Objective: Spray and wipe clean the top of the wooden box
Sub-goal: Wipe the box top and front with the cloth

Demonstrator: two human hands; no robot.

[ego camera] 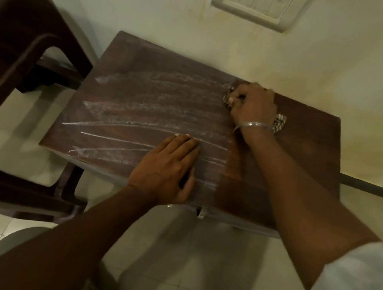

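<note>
A dark brown wooden box (pixel 145 84) stands against the wall, its top streaked with pale whitish smears across the left and middle. My right hand (pixel 252 104) grips a bunched checked cloth (pixel 279 123) near the far right of the top; most of the cloth is hidden under the hand. My left hand (pixel 170 169) lies flat with straight fingers on the near edge of the top, pressing down. No spray bottle shows in this view.
A dark brown plastic chair (pixel 13 58) stands close to the box's left side. A pale wall runs behind the box with a switch panel (pixel 257 1) above. Pale floor tiles (pixel 182 254) lie in front. A small metal latch (pixel 201 212) sits on the box's front.
</note>
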